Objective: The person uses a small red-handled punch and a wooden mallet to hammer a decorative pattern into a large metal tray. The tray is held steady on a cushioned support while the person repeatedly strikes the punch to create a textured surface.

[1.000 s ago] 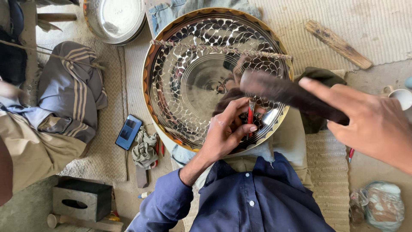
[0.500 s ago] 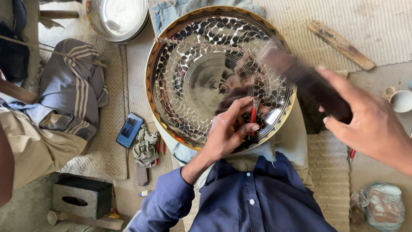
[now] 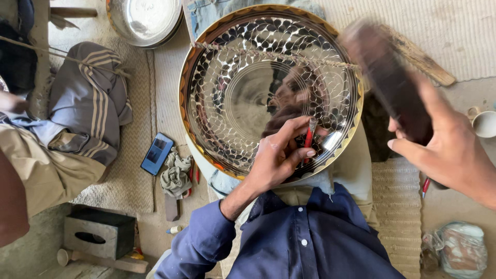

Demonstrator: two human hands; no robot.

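My left hand (image 3: 279, 160) pinches one thin red tool (image 3: 309, 139) against the lower right of the one patterned metal tray (image 3: 232, 98) at frame centre. My right hand (image 3: 449, 155), at the right edge, is closed round one dark, blurred mallet (image 3: 387, 77). One blue phone (image 3: 157, 153) lies left; one steel bowl (image 3: 144, 18) upper left.

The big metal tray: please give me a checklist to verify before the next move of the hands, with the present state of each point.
1. Left hand grips the red tool firmly: ok.
2. Tool tip touches the tray: cannot tell.
3. Right hand holds the dark mallet: ok, though it is blurred.
4. Rope lies across the tray: ok.
5. Left fingers are away from the tool's top end: ok.
6. Phone lies apart from the tray: ok.
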